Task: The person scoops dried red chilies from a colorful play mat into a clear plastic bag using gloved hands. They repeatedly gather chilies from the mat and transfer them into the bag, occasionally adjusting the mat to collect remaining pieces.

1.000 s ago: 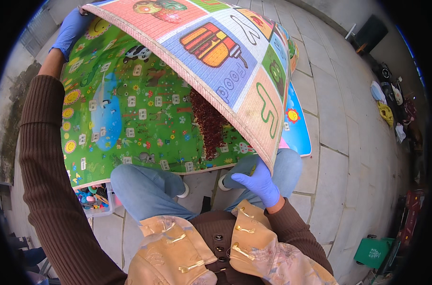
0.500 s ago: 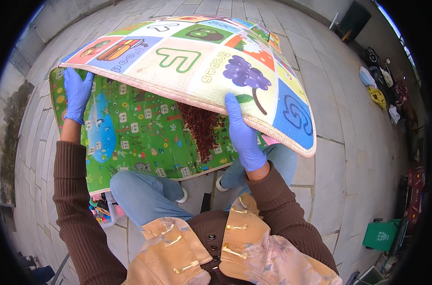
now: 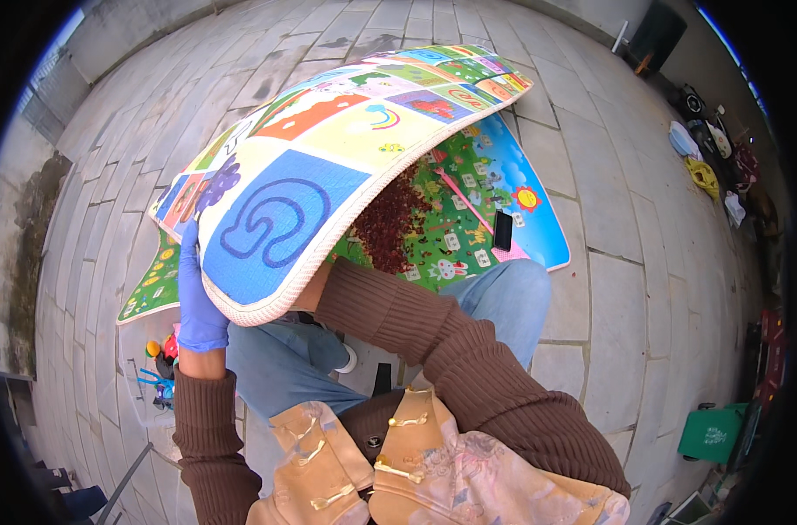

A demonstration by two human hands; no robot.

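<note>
A colourful play mat (image 3: 346,118), printed with letters and pictures, arches over a green play mat surface (image 3: 451,223) with small animals and flowers. Whether these are two mats or one folded over, I cannot tell. My left hand (image 3: 201,297), in a blue-purple glove, is closed on the upper layer's near left edge. My right forearm crosses to the left and passes under the raised corner, which hides that hand and its fingers. Between the layers lies a heap of dark red, dry-looking flakes (image 3: 391,223). A thin pink stick-like tool (image 3: 465,199) rests right of it.
A black phone-like rectangle (image 3: 502,230) lies on the mat by my right knee. Left of my legs stands a clear box (image 3: 140,385) of colourful toys. A green bin (image 3: 712,432) and assorted belongings (image 3: 705,144) line the right side of the stone-paved floor (image 3: 608,289).
The upper mat layer has swung leftward, its blue corner now near my left hand. My right hand has moved left and under it. The flakes, pink tool and black rectangle show more fully.
</note>
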